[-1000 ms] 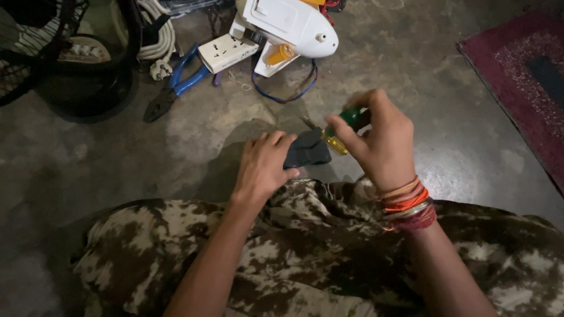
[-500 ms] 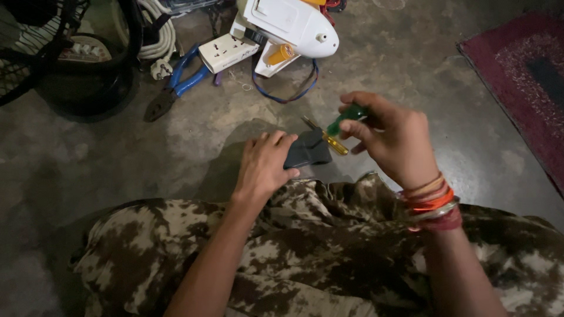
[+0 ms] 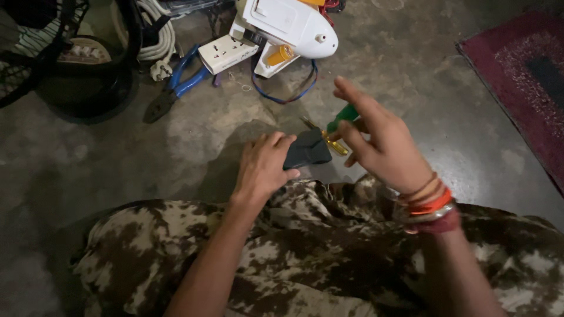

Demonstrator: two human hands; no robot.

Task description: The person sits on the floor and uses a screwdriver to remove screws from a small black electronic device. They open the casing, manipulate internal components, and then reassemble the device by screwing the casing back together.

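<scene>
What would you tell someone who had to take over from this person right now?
Left hand: flat on the dark block, holding it on the floor by the knee.
Right hand: raised above it, gripping the green-handled screwdriver, fingers partly spread.
Nearby: blue pliers, white socket box and white casing lie further out.
Done: block steadied, tool in hand.
Left: the tool is not on the block yet.

The left hand [image 3: 262, 166] lies palm down, low near the lap, with the fingers curled forward and the forearm coming straight up from below. The right hand [image 3: 380, 142] is raised higher, index finger stretched out, other fingers bent inward, wrist turned to the left.
</scene>
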